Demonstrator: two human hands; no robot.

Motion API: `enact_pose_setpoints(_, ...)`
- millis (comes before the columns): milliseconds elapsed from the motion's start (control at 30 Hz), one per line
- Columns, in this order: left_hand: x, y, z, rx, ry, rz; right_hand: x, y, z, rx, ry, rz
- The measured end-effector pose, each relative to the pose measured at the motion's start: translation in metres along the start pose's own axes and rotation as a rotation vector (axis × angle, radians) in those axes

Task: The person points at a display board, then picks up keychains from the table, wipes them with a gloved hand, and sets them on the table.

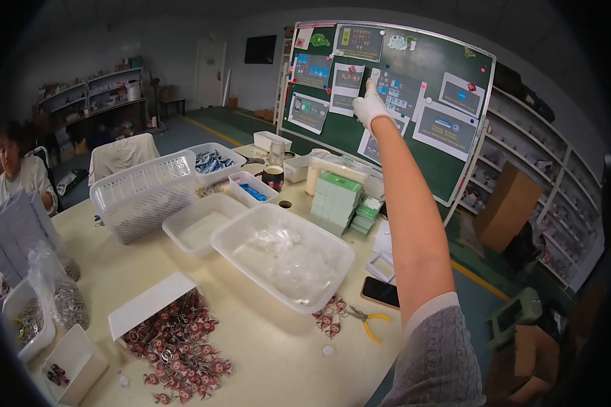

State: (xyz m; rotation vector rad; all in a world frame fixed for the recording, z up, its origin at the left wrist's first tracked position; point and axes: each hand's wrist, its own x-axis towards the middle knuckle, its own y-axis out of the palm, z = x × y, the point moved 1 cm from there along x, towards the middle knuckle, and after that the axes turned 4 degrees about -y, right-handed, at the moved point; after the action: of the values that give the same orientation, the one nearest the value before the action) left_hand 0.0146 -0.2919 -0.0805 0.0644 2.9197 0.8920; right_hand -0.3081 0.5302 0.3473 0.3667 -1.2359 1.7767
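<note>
My right hand [371, 108], in a white glove, is raised at the end of an outstretched arm with a grey sleeve. One finger points up and the thumb side stands apart; nothing shows in the hand. It appears in front of a green board [414, 57] with several printed sheets, nearest in the picture to a grey sheet [397, 95]. Whether it touches the board I cannot tell. My left hand is out of view. On the table below, small red-and-brown figure keychains [176, 346] spill from a tipped white box [149, 305]. Yellow-handled pliers [370, 323] lie beside a few more keychains [330, 316].
A white tub [251, 285] holds clear plastic bags. Around it stand another tub [183, 241], a perforated basket [142, 193], stacked green-white boxes [335, 202] and a dark mug [272, 178]. A phone [380, 292] lies near the right edge. Another person [27, 169] sits at far left.
</note>
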Motion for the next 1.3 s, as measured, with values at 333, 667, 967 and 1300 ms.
enact_pose_setpoints(333,0.006,0.034,0.009,-0.071,0.034,-0.009,-0.095,-0.003,0.034,0.024,-0.377,0.178)
enact_pose_setpoints(667,0.006,0.082,-0.015,0.203,0.044,-0.355,-0.356,-0.015,0.105,0.262,-0.824,0.818)
enact_pose_setpoints(967,-0.009,0.084,-0.009,0.331,-0.005,-0.251,-0.534,-0.034,0.199,0.623,-0.823,1.307)
enact_pose_setpoints(1300,-0.001,0.086,-0.012,0.364,0.044,-0.161,-0.641,-0.051,0.29,0.777,-0.899,1.475)
